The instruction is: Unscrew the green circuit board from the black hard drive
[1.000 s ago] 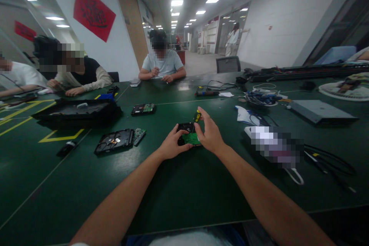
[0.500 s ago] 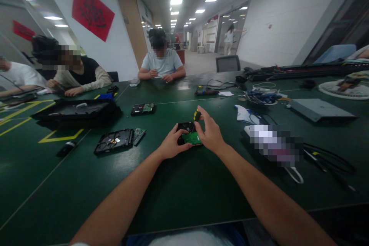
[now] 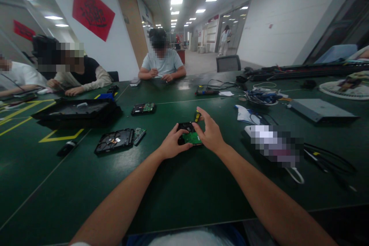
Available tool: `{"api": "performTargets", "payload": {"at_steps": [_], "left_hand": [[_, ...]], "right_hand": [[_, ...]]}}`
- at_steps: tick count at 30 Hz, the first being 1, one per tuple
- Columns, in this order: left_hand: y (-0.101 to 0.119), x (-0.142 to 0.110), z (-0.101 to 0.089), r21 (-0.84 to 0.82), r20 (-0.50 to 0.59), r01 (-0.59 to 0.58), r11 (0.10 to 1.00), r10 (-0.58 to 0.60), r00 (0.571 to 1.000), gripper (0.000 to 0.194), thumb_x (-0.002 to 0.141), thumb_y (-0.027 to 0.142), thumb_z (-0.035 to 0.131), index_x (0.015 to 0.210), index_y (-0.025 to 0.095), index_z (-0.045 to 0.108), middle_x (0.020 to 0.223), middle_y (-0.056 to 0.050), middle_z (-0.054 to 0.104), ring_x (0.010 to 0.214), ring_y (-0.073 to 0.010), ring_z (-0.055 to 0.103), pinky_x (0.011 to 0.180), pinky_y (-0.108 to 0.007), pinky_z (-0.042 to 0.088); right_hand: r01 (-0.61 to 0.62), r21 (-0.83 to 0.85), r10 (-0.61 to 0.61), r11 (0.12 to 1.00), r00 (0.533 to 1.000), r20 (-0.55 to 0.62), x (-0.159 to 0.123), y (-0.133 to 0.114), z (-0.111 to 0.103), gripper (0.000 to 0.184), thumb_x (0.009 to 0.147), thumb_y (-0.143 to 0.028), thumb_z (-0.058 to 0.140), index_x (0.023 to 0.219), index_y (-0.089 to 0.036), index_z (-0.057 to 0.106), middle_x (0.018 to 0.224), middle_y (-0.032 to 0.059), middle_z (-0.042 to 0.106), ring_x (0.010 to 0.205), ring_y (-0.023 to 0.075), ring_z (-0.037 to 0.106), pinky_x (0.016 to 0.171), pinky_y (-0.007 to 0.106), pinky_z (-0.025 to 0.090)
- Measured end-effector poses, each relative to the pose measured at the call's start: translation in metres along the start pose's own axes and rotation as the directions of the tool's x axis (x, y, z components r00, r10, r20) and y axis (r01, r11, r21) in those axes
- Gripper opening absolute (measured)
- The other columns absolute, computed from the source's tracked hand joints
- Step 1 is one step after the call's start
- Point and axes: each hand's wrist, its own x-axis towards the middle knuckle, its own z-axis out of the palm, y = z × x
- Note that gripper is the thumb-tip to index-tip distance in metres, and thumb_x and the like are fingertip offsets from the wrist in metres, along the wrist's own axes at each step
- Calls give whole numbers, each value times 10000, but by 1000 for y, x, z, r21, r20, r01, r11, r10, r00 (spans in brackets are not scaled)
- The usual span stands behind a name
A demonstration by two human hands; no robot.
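A black hard drive with a green circuit board [image 3: 192, 138] lies on the green table in front of me. My left hand [image 3: 173, 143] grips its left side, thumb along the near edge and fingers at the far left corner. Over the drive's right side, my right hand [image 3: 210, 130] holds a small screwdriver [image 3: 197, 116] with a yellow and black handle, upright between the fingers. The screwdriver's tip is too small and covered to make out. To the left lie a black drive casing [image 3: 113, 141] and a loose circuit board [image 3: 139, 136].
Another hard drive [image 3: 143, 108] lies farther back. A black tray [image 3: 73, 112] stands left, a grey metal box [image 3: 323, 109] right, with a white object [image 3: 271, 144], partly blurred out, and cables [image 3: 328, 157] nearer. Co-workers sit across the table [image 3: 161, 63] and at left [image 3: 83, 71].
The screwdriver's handle has shifted slightly and turned a little in my right hand. My left hand and the hard drive stay put. A distant person near the doorway has moved.
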Motion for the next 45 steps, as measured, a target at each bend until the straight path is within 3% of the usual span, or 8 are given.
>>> {"api": "performTargets", "payload": {"at_steps": [7, 13, 18, 26, 34, 40, 45], "left_hand": [[-1, 0, 1, 1, -2, -5, 1000, 5, 1000, 631, 842, 530, 738, 1367, 209, 598, 1671, -189, 305, 1598, -362, 132, 1245, -522, 310], [-1, 0, 0, -9, -8, -5, 1000, 5, 1000, 612, 831, 503, 758, 1353, 221, 608, 1671, -168, 318, 1596, -366, 141, 1244, -527, 313], [1, 0, -1, -6, -4, 7, 1000, -7, 1000, 615, 836, 505, 752, 1354, 210, 606, 1675, -184, 301, 1594, -373, 145, 1240, -522, 321], [-2, 0, 1, -4, -13, -20, 1000, 20, 1000, 610, 836, 523, 747, 1345, 217, 609, 1654, -180, 345, 1596, -363, 151, 1230, -541, 329], [-2, 1, 1, -8, -13, -24, 1000, 24, 1000, 594, 833, 507, 748, 1338, 230, 608, 1645, -156, 373, 1598, -353, 148, 1238, -541, 319], [1, 0, 0, -5, -8, 3, 1000, -3, 1000, 618, 831, 529, 745, 1345, 214, 608, 1662, -190, 324, 1598, -360, 139, 1240, -527, 315], [1, 0, -1, -7, -6, -7, 1000, 7, 1000, 606, 834, 524, 744, 1342, 221, 610, 1665, -179, 325, 1597, -362, 140, 1238, -525, 319]], "right_hand": [[14, 2, -14, 1000, 1000, 16, 1, 1, 0, 575, 1016, -286, 475, 1571, -246, 330, 1427, 134, 606, 1108, 268, 667, 1017, 492, 545], [19, 1, -19, 1000, 1000, 7, 1, 2, 1, 613, 1000, -340, 531, 1575, -276, 328, 1260, 110, 683, 992, 258, 685, 969, 491, 566], [17, 5, -17, 1000, 1000, 15, 0, 4, 2, 639, 996, -285, 496, 1594, -259, 275, 1421, 138, 606, 1085, 271, 678, 983, 493, 565], [37, 1, -37, 999, 999, -8, 0, 2, 1, 616, 993, -298, 539, 1570, -273, 325, 1468, 121, 586, 1189, 277, 658, 1036, 493, 550], [47, -17, -47, 999, 999, -16, -1, 4, 3, 620, 996, -322, 552, 1577, -283, 340, 1390, 114, 638, 1044, 262, 685, 1000, 492, 561], [35, -11, -35, 999, 999, 5, 0, 3, 3, 609, 1015, -285, 478, 1595, -281, 293, 1452, 116, 595, 1111, 261, 671, 1013, 482, 555], [11, -7, -12, 1000, 1000, -18, 0, 5, 3, 584, 999, -333, 541, 1551, -265, 363, 1296, 118, 673, 993, 256, 690, 969, 488, 571]]}}
